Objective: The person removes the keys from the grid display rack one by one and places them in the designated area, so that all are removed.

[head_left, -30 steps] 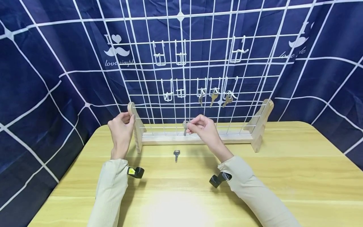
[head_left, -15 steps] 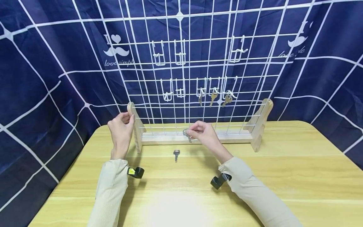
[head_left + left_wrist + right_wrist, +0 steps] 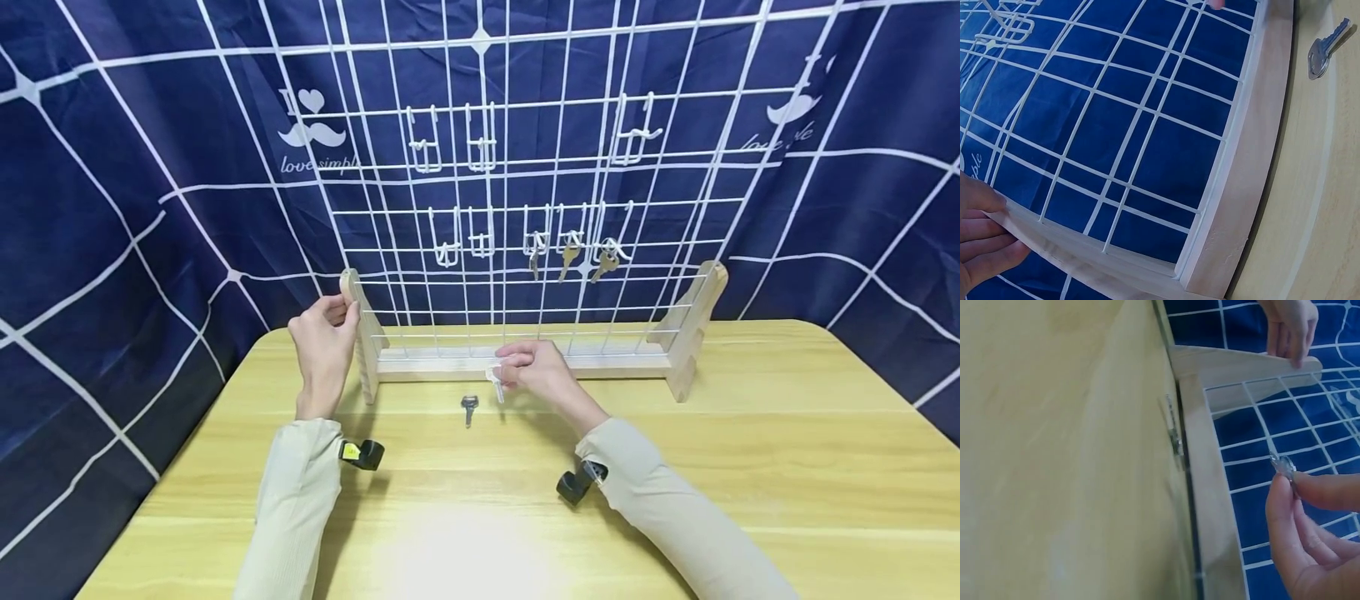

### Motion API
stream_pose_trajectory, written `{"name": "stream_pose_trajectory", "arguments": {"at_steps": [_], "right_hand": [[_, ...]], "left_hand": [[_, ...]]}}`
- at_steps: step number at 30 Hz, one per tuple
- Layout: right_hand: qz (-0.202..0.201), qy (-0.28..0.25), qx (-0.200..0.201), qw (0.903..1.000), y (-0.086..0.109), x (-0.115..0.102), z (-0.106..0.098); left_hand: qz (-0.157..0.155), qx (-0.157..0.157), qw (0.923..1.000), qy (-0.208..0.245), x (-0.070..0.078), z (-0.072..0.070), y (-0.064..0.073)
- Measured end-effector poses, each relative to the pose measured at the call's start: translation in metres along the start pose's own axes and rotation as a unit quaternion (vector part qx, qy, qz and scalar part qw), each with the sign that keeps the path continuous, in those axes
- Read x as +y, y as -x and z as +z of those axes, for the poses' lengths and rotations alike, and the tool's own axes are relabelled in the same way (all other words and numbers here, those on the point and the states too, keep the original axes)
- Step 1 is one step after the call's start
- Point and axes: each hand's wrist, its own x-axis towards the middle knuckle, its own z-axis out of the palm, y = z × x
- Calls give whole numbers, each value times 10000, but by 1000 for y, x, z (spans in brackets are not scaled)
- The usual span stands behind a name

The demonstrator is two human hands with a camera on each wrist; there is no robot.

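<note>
My left hand (image 3: 324, 346) grips the top of the rack's left wooden upright (image 3: 349, 287) between thumb and fingers; the left wrist view shows the fingertips on that wood. Between thumb and forefinger, my right hand (image 3: 542, 368) pinches a silver key (image 3: 496, 382) by its head, blade pointing down, in front of the rack's wooden base bar (image 3: 435, 367). A second key (image 3: 469, 408), with a dark head, lies on the table just left of the held one. In the right wrist view the held key (image 3: 1283, 465) pokes up past the fingertips.
On the white wire grid (image 3: 517, 292), several keys hang from lower hooks, among them a brass key (image 3: 568, 261). Other hooks bear no key, such as the upper right one (image 3: 634, 142). The right upright (image 3: 697, 329) stands on the wooden table (image 3: 787, 467), before a dark blue curtain (image 3: 135, 217).
My right hand has lowered with the key, from in front of the grid down to the base bar, nearer the key on the table. The left hand keeps its hold on the upright.
</note>
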Motion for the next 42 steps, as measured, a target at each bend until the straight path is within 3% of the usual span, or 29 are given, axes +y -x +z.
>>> {"name": "stream_pose_trajectory", "arguments": {"at_steps": [5, 14, 26, 34, 42], "right_hand": [[433, 188, -100, 9988, -1, 7, 0], [844, 203, -414, 9954, -4, 18, -3], [885, 862, -228, 9921, -12, 20, 5], [556, 1825, -10, 9816, -11, 18, 12], [710, 1838, 25, 9804, -9, 15, 15]], "left_hand": [[2, 15, 10000, -25, 2, 0, 0], [38, -40, 10000, -27, 3, 2, 1], [52, 34, 10000, 12, 2, 0, 2], [24, 6, 10000, 29, 3, 1, 2], [3, 27, 10000, 58, 2, 1, 1]]}}
